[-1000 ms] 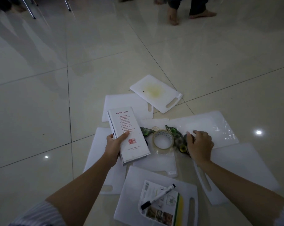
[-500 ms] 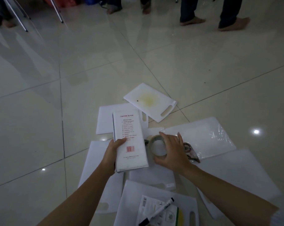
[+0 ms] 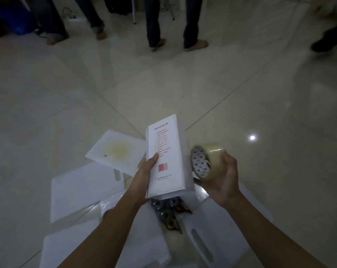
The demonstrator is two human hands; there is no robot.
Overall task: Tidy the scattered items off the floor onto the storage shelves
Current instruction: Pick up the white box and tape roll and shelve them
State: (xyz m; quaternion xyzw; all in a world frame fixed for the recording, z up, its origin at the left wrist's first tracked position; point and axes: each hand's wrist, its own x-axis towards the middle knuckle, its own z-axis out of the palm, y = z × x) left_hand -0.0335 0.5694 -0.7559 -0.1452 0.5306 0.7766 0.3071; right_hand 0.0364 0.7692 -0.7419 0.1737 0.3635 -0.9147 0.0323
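Since the previous second, the right hand (image 3: 220,176) has left the floor and lifted the roll of clear packing tape (image 3: 206,161); its grip is closed round the roll, fingers curled over the outer winding. The left hand (image 3: 144,173) keeps its grip closed on the white first-aid box (image 3: 164,155), thumb on the printed face. Both items are now held in the air above the floor, just beside each other. Judgement: two items are collected, and carrying them to the shelves is the likely next step; no shelf is in view.

The box is a slim white carton with a red contents list and a red barcode. The tape roll is translucent, with a printed white core.

Still on the floor (image 3: 67,93): a stained white cutting board (image 3: 115,151), several other white boards (image 3: 82,190), and dark scissors-like tools (image 3: 167,211), partly hidden by the box.
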